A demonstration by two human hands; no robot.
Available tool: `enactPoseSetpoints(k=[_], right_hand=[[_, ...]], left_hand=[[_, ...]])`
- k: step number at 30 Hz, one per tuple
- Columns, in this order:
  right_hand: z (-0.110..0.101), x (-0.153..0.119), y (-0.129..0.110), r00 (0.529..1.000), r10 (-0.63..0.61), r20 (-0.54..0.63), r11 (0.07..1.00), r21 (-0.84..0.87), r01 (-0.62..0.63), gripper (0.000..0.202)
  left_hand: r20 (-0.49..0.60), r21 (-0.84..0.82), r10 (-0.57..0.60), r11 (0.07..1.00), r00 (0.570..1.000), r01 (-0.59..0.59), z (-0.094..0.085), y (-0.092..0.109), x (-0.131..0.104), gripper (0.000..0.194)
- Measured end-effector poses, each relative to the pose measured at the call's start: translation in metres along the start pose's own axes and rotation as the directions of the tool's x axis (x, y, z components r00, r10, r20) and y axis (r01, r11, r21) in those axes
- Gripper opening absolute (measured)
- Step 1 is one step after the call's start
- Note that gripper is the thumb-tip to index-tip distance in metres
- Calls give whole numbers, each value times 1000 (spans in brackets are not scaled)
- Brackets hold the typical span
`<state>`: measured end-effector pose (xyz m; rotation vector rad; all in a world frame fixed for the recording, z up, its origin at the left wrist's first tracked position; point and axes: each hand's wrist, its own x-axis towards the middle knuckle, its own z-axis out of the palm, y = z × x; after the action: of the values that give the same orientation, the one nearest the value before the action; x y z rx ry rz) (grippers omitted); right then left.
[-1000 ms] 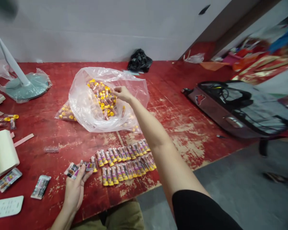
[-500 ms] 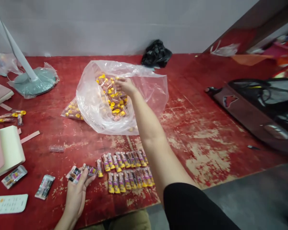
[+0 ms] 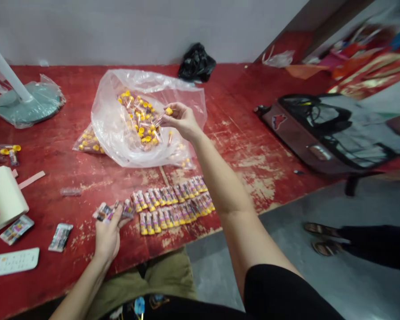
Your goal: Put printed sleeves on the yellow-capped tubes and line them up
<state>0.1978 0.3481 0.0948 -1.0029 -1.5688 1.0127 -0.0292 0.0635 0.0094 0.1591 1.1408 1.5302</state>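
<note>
A big clear plastic bag (image 3: pixel 103 111) stands open on the red table (image 3: pixel 226 111), with many small yellow-capped tubes (image 3: pixel 143 116) inside. Over the bag's right side, my right hand (image 3: pixel 183 121) pinches one yellow-capped tube (image 3: pixel 168 111) between thumb and fingers. Near the table's front edge, my left hand (image 3: pixel 108 233) is closed on several small printed packets (image 3: pixel 104 212). Just right of it, two rows of wrapped tubes (image 3: pixel 168 218) lie side by side, yellow ends toward me.
A white remote (image 3: pixel 13 262), an open notebook (image 3: pixel 8 198) and loose packets (image 3: pixel 60 237) lie at left, below a lamp base (image 3: pixel 30 104). A black bag (image 3: pixel 197 62) sits by the wall. An open suitcase (image 3: pixel 303 138) is at right; a person's sandalled feet (image 3: pixel 323 238) show beyond.
My right hand has lifted out from among the tubes toward the right, now with a yellow-capped tube. My left hand still holds its packets. The view has shifted right, showing a person's feet.
</note>
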Motion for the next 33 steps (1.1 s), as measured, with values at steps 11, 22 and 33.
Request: enactPoseSetpoints(k=[11,22,33], right_hand=[[60,-333,-20,975,134,-179,947,313,-72,33],[75,-389,-24,915,16,-402,914,376,150,21],[63,-411,-44,928,-91,-362,988,86,130,26]], left_hand=[[134,-42,-1,999,991,6,16,-28,-42,52],[203,28,-73,997,977,69,20,-44,-95,36],[274,102,-120,990,954,95,16,-41,-105,38]])
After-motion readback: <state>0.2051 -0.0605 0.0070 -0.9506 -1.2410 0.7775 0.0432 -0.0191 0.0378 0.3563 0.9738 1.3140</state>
